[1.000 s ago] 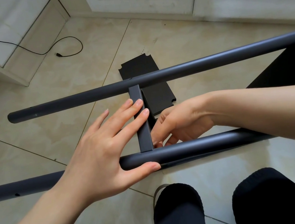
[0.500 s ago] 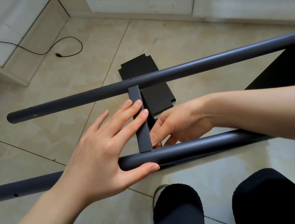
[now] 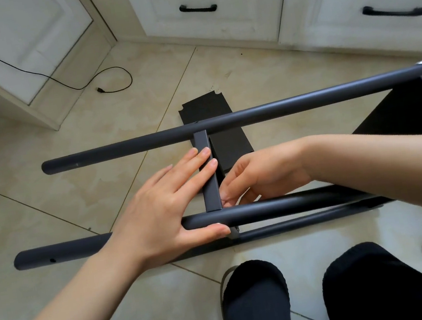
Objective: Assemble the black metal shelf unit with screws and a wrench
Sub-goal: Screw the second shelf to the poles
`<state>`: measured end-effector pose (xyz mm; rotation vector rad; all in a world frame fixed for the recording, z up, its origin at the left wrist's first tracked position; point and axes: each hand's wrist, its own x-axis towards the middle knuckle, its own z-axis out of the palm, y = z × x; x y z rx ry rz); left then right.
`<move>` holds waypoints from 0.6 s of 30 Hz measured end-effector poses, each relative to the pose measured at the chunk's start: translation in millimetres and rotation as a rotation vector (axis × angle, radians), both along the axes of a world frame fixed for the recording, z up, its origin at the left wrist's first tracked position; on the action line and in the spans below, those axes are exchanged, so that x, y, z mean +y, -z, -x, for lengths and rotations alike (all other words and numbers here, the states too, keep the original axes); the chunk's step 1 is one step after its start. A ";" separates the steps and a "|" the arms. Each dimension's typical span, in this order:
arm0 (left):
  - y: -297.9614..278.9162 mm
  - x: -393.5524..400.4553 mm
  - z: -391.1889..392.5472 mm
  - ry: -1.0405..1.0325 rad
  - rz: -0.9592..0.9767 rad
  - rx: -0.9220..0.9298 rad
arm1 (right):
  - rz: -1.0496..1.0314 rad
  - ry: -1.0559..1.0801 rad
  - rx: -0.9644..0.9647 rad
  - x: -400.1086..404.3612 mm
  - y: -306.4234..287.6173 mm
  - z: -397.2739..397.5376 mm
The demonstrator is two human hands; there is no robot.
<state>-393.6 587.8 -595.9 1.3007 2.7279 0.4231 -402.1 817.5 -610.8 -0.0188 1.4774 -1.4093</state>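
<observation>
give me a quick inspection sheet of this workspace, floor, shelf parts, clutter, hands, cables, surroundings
surface: beige tiled floor, stained in places.
job's things: near black tube and far black tube run side by side; a flat crossbar spans between them; a black shelf panel lies on the floor beneath. No wrench seen.
clutter: nothing seen.
hands: left hand lies with straight fingers on the crossbar, thumb under the near tube; right hand has curled fingers at the crossbar's near end; what they pinch is hidden.
cables: a black cable trails from the left cabinet onto the floor, plug end loose.
surroundings: white cabinets with black drawer handles; two black slippers below.
</observation>
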 end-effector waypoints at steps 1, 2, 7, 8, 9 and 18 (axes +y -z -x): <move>-0.7 0.2 -0.6 -0.003 0.004 -0.004 | -0.026 -0.004 0.035 2.5 -5.8 -2.7; -1.6 0.4 -1.6 -0.006 0.010 -0.009 | -0.064 -0.015 0.073 5.3 -12.5 -5.5; -11.1 3.0 -6.2 -0.043 0.120 -0.086 | -0.338 -0.088 0.400 12.3 -41.3 -26.5; -12.8 3.6 -8.2 -0.070 0.156 -0.088 | -0.409 -0.111 0.501 11.9 -45.1 -32.0; -14.7 4.5 -11.9 -0.117 0.172 -0.092 | -0.465 -0.130 0.581 11.3 -47.7 -37.1; -24.1 14.5 -74.4 -0.632 -0.263 -0.072 | -0.671 -0.091 0.808 9.5 -51.1 -62.2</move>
